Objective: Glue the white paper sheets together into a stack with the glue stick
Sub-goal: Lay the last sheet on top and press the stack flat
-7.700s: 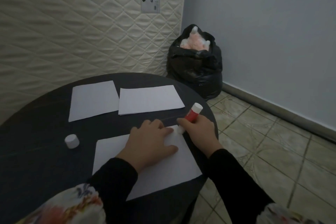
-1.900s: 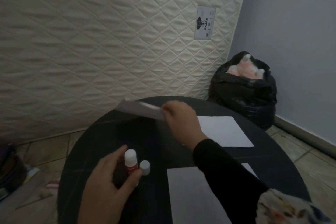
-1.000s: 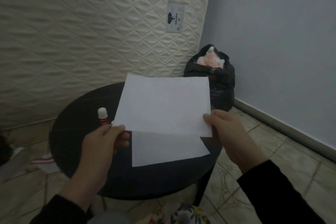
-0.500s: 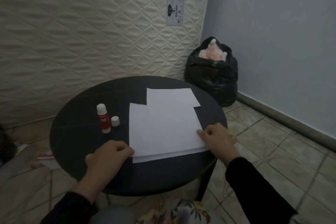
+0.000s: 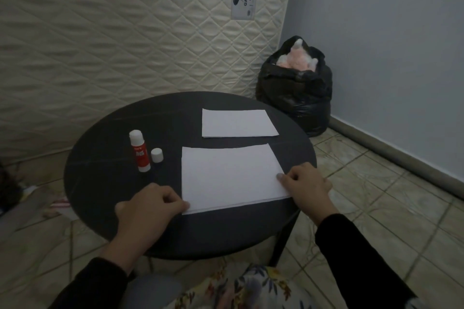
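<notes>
A white sheet lies on another white sheet near the front of the round black table; the lower sheet's edge shows along the front. My left hand pinches the top sheet's front left corner. My right hand holds its right edge with fingertips on the paper. A second white sheet lies flat farther back. The red glue stick stands upright and uncapped at the left, with its white cap beside it.
A quilted mattress leans against the wall behind the table. A full black rubbish bag sits on the tiled floor at the back right. Clutter lies on the floor at the far left.
The sheet I held up in the air a second ago now lies on the front sheet, nearly lined up with it. Both hands stay at its corners.
</notes>
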